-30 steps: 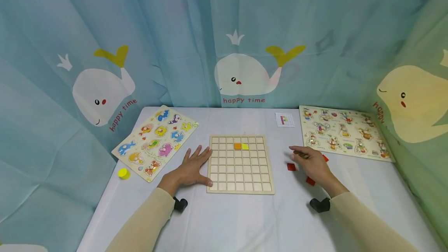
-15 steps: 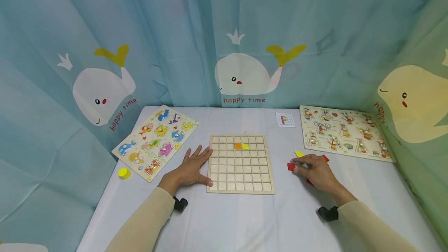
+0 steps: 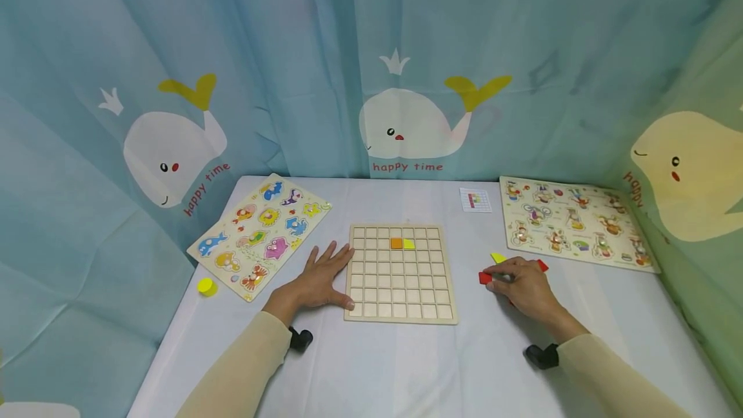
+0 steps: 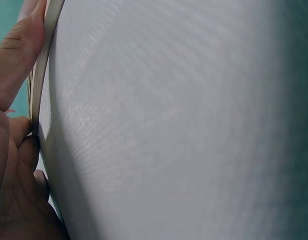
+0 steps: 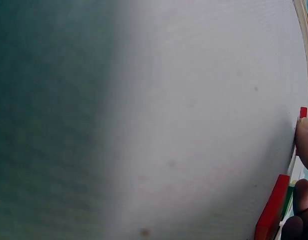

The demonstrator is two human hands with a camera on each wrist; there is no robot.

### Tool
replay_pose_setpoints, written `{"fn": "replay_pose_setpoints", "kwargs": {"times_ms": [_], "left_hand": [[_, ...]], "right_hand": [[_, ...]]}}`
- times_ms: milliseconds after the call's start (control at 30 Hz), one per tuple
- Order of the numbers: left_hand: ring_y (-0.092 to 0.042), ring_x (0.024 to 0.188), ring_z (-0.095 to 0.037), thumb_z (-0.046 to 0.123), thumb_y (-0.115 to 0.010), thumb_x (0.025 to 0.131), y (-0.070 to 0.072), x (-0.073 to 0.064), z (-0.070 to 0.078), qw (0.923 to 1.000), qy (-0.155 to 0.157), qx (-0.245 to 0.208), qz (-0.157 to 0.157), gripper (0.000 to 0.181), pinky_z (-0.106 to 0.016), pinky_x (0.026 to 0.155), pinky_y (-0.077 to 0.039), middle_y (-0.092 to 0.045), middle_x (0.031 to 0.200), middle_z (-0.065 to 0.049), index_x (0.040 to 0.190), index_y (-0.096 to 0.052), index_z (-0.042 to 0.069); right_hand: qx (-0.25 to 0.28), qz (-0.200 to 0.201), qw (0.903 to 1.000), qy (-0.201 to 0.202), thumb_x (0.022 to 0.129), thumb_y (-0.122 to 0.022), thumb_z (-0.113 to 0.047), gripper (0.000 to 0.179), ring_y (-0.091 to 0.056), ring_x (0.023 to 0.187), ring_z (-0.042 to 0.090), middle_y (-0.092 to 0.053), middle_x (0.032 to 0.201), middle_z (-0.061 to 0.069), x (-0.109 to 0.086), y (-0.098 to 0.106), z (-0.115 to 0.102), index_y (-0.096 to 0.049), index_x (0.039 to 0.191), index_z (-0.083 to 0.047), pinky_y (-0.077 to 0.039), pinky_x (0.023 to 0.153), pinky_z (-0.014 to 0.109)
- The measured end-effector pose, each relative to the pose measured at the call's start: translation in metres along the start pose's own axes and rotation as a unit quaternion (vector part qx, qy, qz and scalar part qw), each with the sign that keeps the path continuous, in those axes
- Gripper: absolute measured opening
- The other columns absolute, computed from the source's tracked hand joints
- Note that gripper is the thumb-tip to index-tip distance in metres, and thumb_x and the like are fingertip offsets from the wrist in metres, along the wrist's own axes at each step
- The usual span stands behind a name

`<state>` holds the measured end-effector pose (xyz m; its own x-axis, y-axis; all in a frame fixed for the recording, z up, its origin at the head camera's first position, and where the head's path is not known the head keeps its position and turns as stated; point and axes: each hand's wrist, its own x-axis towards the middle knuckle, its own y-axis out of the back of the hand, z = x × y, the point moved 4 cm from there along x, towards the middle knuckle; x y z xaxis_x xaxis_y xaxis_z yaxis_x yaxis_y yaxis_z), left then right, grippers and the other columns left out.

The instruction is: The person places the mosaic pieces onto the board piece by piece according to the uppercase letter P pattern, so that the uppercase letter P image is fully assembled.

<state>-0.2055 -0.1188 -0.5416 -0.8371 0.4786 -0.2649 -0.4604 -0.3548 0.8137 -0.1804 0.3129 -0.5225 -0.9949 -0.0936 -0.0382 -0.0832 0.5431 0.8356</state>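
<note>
Step in hand (judged from the present layout): picking up a tile for the grid board [image 3: 400, 282]. The board lies midway between the left and right edges of the bench [image 3: 395, 373]. In its second row from the far edge, an orange tile [image 3: 396, 243] and a yellow tile [image 3: 409, 244] occupy neighbouring cells.

The right hand [image 3: 527, 288] has its grip together on a red tile [image 3: 484, 278], thumb and fingertips meeting at it, off the board's right edge. The left hand [image 3: 318, 284] lies along the board's left edge, fingers spread and apart, thumb at the near-left corner; it appears to steady the board.

The next move calls for lifting the red tile, carrying it leftward over the board's right edge and seating it squarely in one cell. The printed card [image 3: 476, 200], near the bench's far edge, probably serves as the pattern (its coloured cells are too small to read reliably).

Hidden or unclear: whether the red tile is clear of the bench cannot be determined. The right hand partly covers other loose tiles. The right wrist view shows a second red tile [image 5: 272, 212] and a green piece [image 5: 288, 201] close to the fingers, both partly obscured. Each wrist view cuts off most of its hand.
</note>
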Motion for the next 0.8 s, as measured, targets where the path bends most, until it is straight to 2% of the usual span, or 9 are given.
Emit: {"fn": "replay_pose_setpoints", "kwargs": {"times_ms": [133, 400, 567, 800], "left_hand": [[0.006, 0.166, -0.022, 0.057, -0.089, 0.076, -0.001, 0.0, 0.0, 1.0, 0.001, -0.001, -0.002, 0.123, -0.05, 0.133, 0.014, -0.012, 0.178, 0.005, 0.171, -0.02, 0.02], [0.007, 0.166, -0.022, 0.06, -0.088, 0.075, 0.0, -0.001, 0.0, 0.9999, -0.006, -0.007, -0.004, 0.124, -0.05, 0.132, 0.015, -0.011, 0.178, 0.004, 0.171, -0.019, 0.02], [0.007, 0.166, -0.022, 0.061, -0.088, 0.075, 0.001, 0.0, 0.0, 1.0, -0.004, -0.008, -0.005, 0.125, -0.049, 0.132, 0.015, -0.011, 0.178, 0.004, 0.171, -0.019, 0.02], [0.006, 0.166, -0.022, 0.06, -0.089, 0.074, 0.0, 0.0, 0.0, 1.0, 0.003, -0.004, -0.003, 0.125, -0.05, 0.132, 0.015, -0.012, 0.178, 0.005, 0.171, -0.019, 0.021]], "right_hand": [[-0.004, -0.004, 1.0, -0.003, 0.088, -0.085, -0.016, 0.032, -0.047, 0.109, 0.038, -0.065, 0.114, 0.018, 0.002, 0.0, -0.002, -0.08, 0.117, -0.005, -0.04, 0.082, 0.044], [0.016, 0.014, 0.9996, 0.018, 0.092, -0.082, -0.018, 0.034, -0.047, 0.122, 0.044, -0.067, 0.127, 0.024, 0.014, 0.007, -0.008, -0.077, 0.123, -0.006, -0.044, 0.093, 0.053], [0.035, 0.017, 0.9992, 0.009, 0.096, -0.077, -0.016, 0.034, -0.053, 0.123, 0.044, -0.068, 0.133, 0.025, 0.023, 0.01, -0.015, -0.074, 0.129, -0.006, -0.048, 0.096, 0.057], [0.075, 0.025, 0.9966, -0.023, 0.101, -0.071, -0.018, 0.035, -0.068, 0.112, 0.036, -0.073, 0.127, 0.022, 0.036, 0.008, -0.023, -0.071, 0.135, -0.008, -0.055, 0.081, 0.032]]}}
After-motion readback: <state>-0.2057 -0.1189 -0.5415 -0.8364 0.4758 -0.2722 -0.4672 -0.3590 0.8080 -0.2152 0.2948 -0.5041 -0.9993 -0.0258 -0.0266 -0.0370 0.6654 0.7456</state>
